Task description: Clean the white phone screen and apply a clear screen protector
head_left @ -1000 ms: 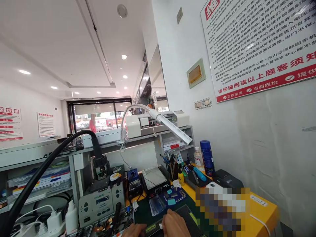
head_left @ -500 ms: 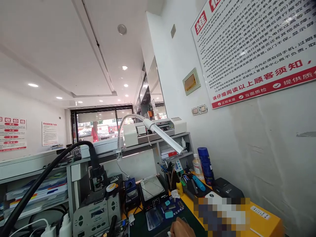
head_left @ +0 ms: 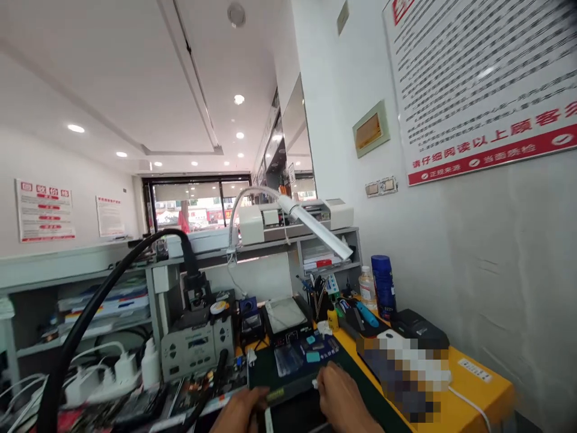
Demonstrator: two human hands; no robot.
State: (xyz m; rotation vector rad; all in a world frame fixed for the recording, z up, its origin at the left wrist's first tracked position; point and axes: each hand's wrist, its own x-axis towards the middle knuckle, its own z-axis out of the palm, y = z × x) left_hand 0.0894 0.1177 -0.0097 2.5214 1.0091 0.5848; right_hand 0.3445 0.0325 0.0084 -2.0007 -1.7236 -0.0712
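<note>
My left hand [head_left: 241, 412] is at the bottom of the view, its fingers closed at the left edge of a dark flat device [head_left: 295, 418] with a white edge strip. Only the device's upper part shows, so I cannot tell its exact kind. To its right, my right hand [head_left: 345, 397] is curled into a pinch above the device. A small white thing [head_left: 314, 383] sticks out at its fingertips, too small to name. Beneath lies a dark green work mat [head_left: 265, 376] with clear plastic sleeves [head_left: 288, 359] and a small teal piece [head_left: 313, 356].
Left stand a grey control station [head_left: 192, 352], white plugs [head_left: 126, 367] and a black gooseneck [head_left: 108, 288]. A heating plate [head_left: 286, 316], pen holder [head_left: 319, 300] and yellow bottle [head_left: 332, 319] stand behind the mat. A blue can [head_left: 383, 285] and black case [head_left: 419, 328] are right. A lamp [head_left: 315, 228] hangs above.
The view has tilted down and turned slightly left. My left hand and the dark device now show at the bottom; more of my right hand is visible.
</note>
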